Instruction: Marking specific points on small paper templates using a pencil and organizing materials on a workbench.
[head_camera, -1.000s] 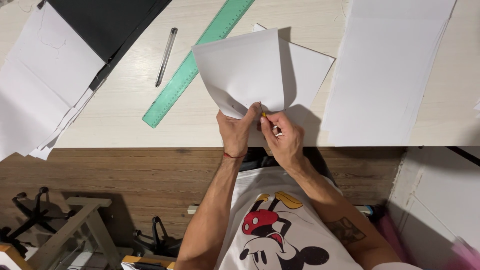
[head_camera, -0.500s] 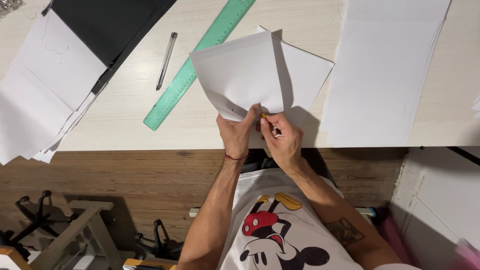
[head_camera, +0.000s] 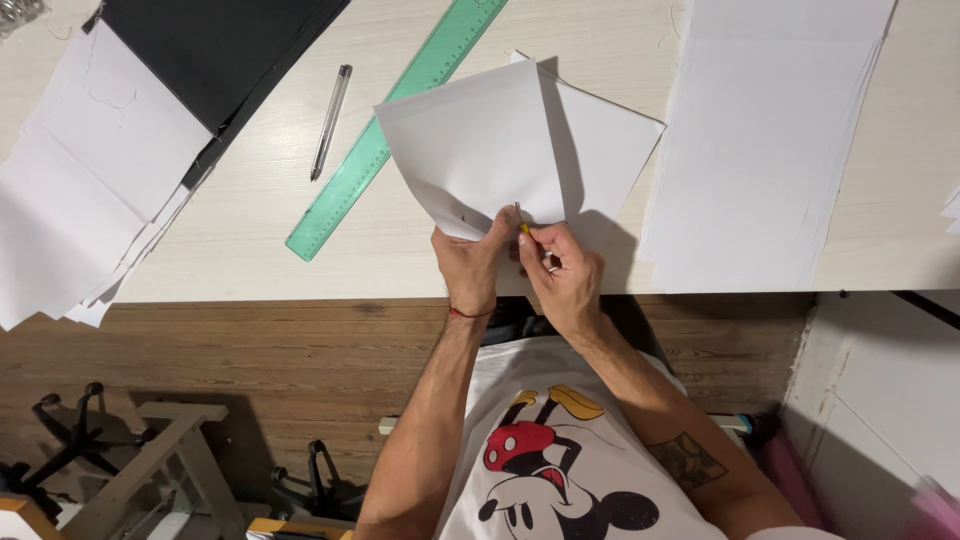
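Your left hand (head_camera: 470, 265) pinches the lower edge of a folded white paper sheet (head_camera: 480, 150), fingers clamped on it, so the sheet stands tilted up off the pale wooden bench (head_camera: 250, 215) near its front edge. Your right hand (head_camera: 562, 270) is closed around a small yellow-handled blade tool (head_camera: 521, 222), whose thin metal tip touches the sheet's lower edge just beside your left thumb. The 2 hands sit close together, almost touching. A second white sheet (head_camera: 605, 140) lies behind the held one, partly covered by it.

To the left of the sheet, a long green plastic ruler (head_camera: 395, 125) lies diagonally on the bench, and a slim silver pen (head_camera: 331, 120) rests just beyond it, roughly parallel. Further left sits a loose stack of white papers (head_camera: 80, 220) with a black sheet of card (head_camera: 210, 60) overlapping its upper part. To the right, a large white folded sheet (head_camera: 760, 160) lies flat, well apart from your hands. A thin red cord bracelet (head_camera: 467, 314) circles your left wrist.
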